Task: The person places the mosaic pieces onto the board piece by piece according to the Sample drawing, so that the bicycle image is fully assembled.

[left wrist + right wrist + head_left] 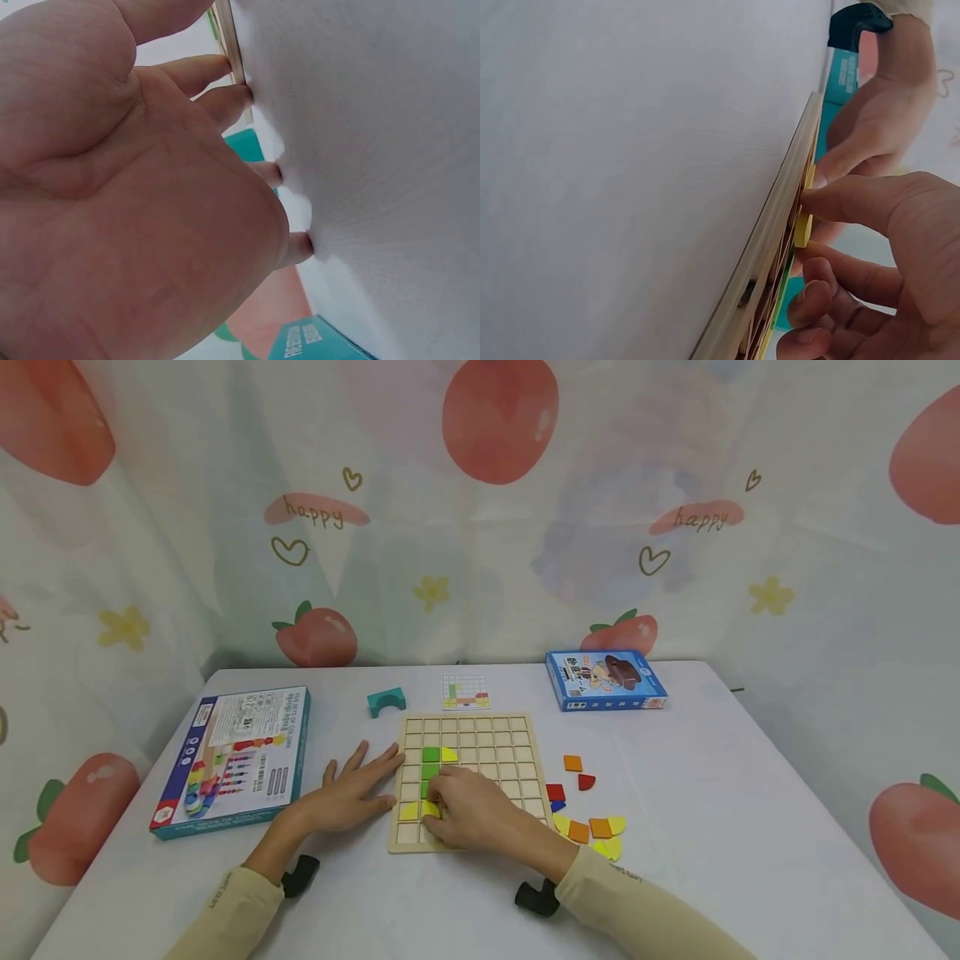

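Observation:
A wooden grid board (534, 752) lies flat in the middle of the table. Green square tiles (431, 754) form a column in it, with a yellow rounded tile (448, 755) beside the top one and a yellow square tile (408, 811) lower left. My right hand (476, 810) pinches a yellow tile (803, 229) between thumb and index finger at the board's lower left cells; its full shape is hidden. My left hand (348, 793) lies with fingers spread, its fingertips and thumb touching the board's left edge.
Loose orange, red, blue and yellow tiles (578, 832) lie right of the board. Behind it are a pattern card (465, 691) and a teal arch block (386, 701). A large box (232, 760) sits left; a blue box (606, 681) stands back right.

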Action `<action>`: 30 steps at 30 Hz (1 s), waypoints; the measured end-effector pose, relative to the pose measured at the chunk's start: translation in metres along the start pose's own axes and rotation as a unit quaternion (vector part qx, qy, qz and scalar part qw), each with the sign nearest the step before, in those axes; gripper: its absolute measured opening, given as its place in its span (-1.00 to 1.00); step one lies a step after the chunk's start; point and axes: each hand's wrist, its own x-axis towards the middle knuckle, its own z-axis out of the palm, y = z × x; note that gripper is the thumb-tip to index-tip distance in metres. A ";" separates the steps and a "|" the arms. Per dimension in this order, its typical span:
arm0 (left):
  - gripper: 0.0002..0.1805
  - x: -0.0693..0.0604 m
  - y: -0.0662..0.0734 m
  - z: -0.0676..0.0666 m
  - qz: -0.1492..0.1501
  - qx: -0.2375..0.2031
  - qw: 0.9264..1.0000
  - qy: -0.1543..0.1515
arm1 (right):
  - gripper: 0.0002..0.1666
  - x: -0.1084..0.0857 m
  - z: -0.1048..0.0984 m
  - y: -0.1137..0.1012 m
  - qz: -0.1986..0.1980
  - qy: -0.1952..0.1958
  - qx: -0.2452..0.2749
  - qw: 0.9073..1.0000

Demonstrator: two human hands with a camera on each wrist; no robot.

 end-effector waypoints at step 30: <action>-0.20 0.000 -0.002 0.000 0.005 -0.002 1.000 0.006 | -0.72 0.000 0.003 0.001 -0.005 0.004 0.002 1.000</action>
